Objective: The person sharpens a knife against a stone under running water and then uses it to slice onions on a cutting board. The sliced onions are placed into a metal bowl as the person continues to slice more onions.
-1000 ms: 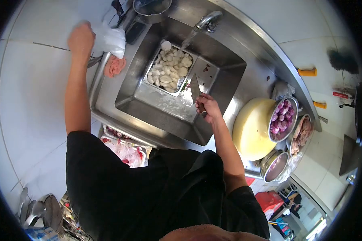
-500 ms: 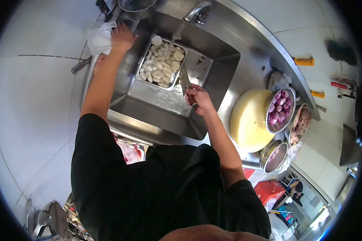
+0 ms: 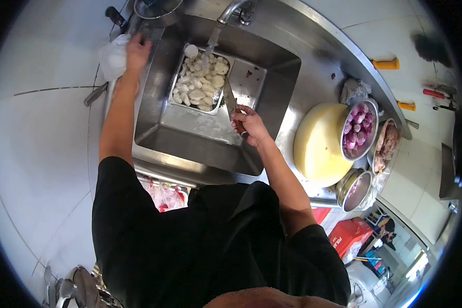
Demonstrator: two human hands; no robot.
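My right hand [image 3: 249,124] is closed round the handle of a kitchen knife [image 3: 229,96], held over the sink [image 3: 190,143]. The blade slants up beside a square metal pan [image 3: 191,106], its tip close to the pan's right edge. Pale, lumpy pieces [image 3: 196,83] fill the pan, and water from the tap [image 3: 231,11] runs onto them. Left of the sink, my left hand [image 3: 137,52] is beside a white plastic bag [image 3: 114,56] and overlaps its edge in this view. Motion smears its fingers.
A thick round yellow board [image 3: 318,146] stands on the right counter, with a bowl of purple onions [image 3: 358,131] over its edge. Behind are a bowl of meat [image 3: 387,143] and a metal pot [image 3: 355,191]. A strainer [image 3: 158,7] sits top left; another handle [image 3: 95,94] juts out below the bag.
My left hand has moved left towards the white bag, its fingers now blurred. My right hand still grips the knife near the pan. The whole view has shifted slightly.
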